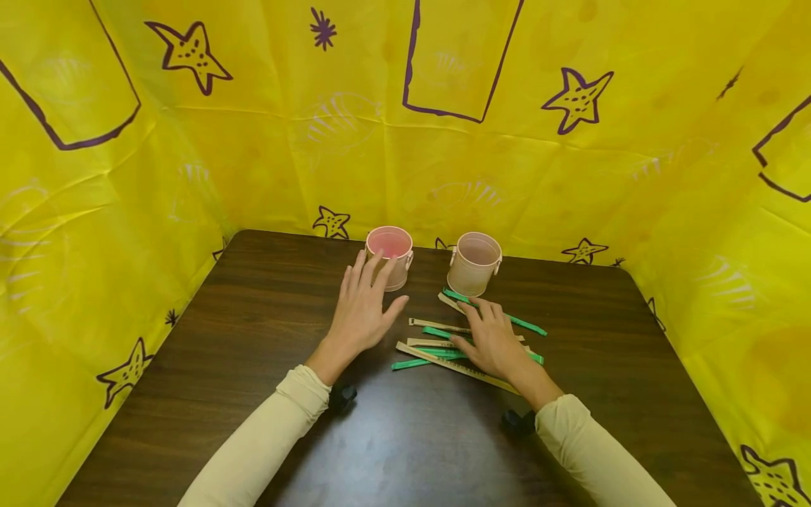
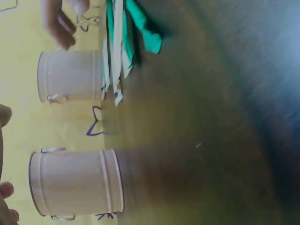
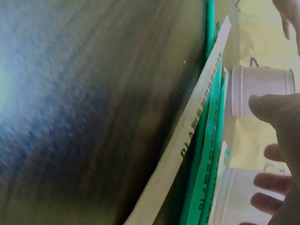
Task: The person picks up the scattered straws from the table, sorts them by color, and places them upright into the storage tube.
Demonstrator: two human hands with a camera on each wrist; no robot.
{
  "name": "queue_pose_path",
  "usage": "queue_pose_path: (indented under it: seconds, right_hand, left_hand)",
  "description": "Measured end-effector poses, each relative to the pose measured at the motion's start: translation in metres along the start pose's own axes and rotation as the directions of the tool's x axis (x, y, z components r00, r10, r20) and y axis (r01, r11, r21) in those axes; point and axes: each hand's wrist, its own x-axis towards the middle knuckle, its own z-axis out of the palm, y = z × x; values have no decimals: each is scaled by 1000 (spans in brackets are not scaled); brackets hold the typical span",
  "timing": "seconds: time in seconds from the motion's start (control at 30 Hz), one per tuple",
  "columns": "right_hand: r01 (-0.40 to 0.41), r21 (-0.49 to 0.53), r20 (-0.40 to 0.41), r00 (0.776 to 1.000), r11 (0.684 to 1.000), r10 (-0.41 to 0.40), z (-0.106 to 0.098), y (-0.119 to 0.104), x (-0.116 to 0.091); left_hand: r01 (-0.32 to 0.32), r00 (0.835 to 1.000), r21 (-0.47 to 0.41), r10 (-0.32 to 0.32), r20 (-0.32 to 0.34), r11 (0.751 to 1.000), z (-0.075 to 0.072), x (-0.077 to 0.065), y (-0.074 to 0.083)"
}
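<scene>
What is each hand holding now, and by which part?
Nothing is held: left hand hovers open near the pink bucket; right hand rests flat on the sticks.

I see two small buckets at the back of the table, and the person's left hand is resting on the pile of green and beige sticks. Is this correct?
Not quite: it is the right hand that rests on the pile of green and beige sticks, as the head view shows. The left hand is spread open near the pink bucket. The two small buckets, the pink one and the beige bucket, do stand at the back of the table.
</scene>
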Motion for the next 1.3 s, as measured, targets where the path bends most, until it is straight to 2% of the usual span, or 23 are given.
queue_pose_path:
  seconds: [0.2,0.43,0.67,0.93,1.07,1.3]
  right_hand:
    - [59,24,3,998,998,-60,4,-3,-7]
    - [114,22,-12,993,993,-114,9,-6,-13]
    - [180,52,-27,984,982,-179,15,-8,-18]
    - [244,62,-98,966,968,-237,22,-9,-19]
    - [285,69,-117,954,956,-276,25,-10,-18]
    - [289,93,-86,956,953,-281,25,-13,-18]
  left_hand:
    - [-12,998,-64,8,-67,998,-4,17,-9]
    - [5,997,-190,-19,-73,982,-5,30,-18]
    - [59,996,-232,-74,-54,971,-6,43,-18]
    - [44,991,-286,-79,-110,957,1,61,-30]
    - [76,991,-329,-108,-79,941,5,69,-39]
    - [156,988,-395,-151,45,905,7,76,-50]
